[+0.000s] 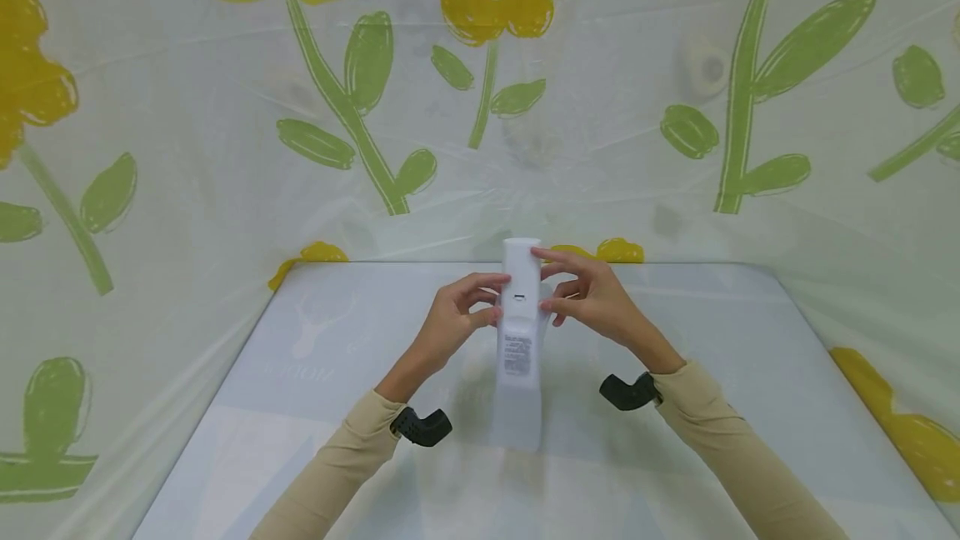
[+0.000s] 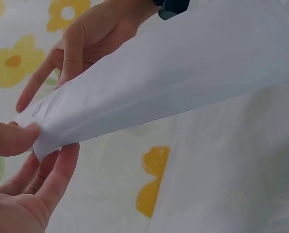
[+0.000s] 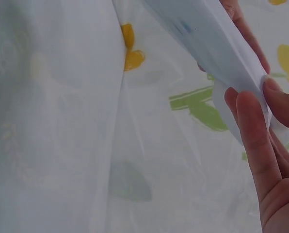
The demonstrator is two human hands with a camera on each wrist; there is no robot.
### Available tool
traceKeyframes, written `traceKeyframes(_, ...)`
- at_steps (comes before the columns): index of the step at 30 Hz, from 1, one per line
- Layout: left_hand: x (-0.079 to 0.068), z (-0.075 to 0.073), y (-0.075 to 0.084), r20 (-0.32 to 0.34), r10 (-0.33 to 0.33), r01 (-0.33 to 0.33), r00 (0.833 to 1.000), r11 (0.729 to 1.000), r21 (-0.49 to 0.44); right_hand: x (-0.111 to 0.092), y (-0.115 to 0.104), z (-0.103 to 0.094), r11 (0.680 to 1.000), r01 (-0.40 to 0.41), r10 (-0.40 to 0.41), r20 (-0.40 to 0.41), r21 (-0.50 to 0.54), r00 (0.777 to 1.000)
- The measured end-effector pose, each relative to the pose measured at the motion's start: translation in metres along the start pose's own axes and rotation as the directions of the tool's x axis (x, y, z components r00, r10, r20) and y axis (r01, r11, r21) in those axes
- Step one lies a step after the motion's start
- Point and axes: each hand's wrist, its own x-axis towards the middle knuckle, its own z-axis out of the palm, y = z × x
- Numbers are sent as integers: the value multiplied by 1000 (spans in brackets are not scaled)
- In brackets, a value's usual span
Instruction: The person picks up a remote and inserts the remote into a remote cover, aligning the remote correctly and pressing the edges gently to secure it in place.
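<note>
1. Head view: we see a long white device (image 1: 517, 323) over the middle of a white table (image 1: 360, 457), with a printed label (image 1: 517, 355) and, farther along, a small slot (image 1: 519, 297). Our left hand (image 1: 450, 315) pinches its left edge; our right hand (image 1: 596, 294) grips its right edge, one fingertip near the far end. We cannot tell whether the near end touches the table. Beyond hangs a flowered sheet (image 1: 585, 107).

2. Left wrist view: we find the left hand's thumb and fingers on either side of the device, while the right hand touches the opposite edge.

3. Right wrist view: we hold the device between the right thumb and fingers; the left hand is partly hidden behind it.
</note>
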Motion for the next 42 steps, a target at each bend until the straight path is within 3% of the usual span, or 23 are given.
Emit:
traceKeyframes(8, -4, 8, 6, -27, -46, 47, 999, 998, 36, 0, -4, 6, 1000, -24, 25, -76, 21, 997)
traceKeyframes(15, -13, 23, 39, -92, -31, 45, 995, 988, 151, -3, -10, 13, 999, -24, 17, -156, -41, 988)
traceKeyframes(18, -14, 28, 42, -117, -42, 58, 992, 989, 136, -4, -13, 16, 998, -23, 14, -167, -56, 986)
traceKeyframes(22, -13, 30, 35, -136, -78, 88, 988, 994, 71, -7, -16, 18, 998, -10, 1, -150, -59, 989)
traceKeyframes(28, -8, 27, 12, -123, -118, 110, 985, 991, -71, -9, -11, 16, 998, 53, -50, -94, 26, 994)
traceKeyframes(33, -9, 28, 3, -71, -96, 80, 993, 976, -202, -9, 2, 16, 996, -68, 72, -55, 63, 996)
traceKeyframes(37, -10, 29, -3, -17, -73, 66, 997, 963, -261, -11, 17, 19, 972, -178, 180, 2, 151, 984)
traceKeyframes(42, -10, 29, -8, -13, -69, 63, 998, 962, -264, -13, 23, 23, 970, -145, 151, -16, 196, 988)
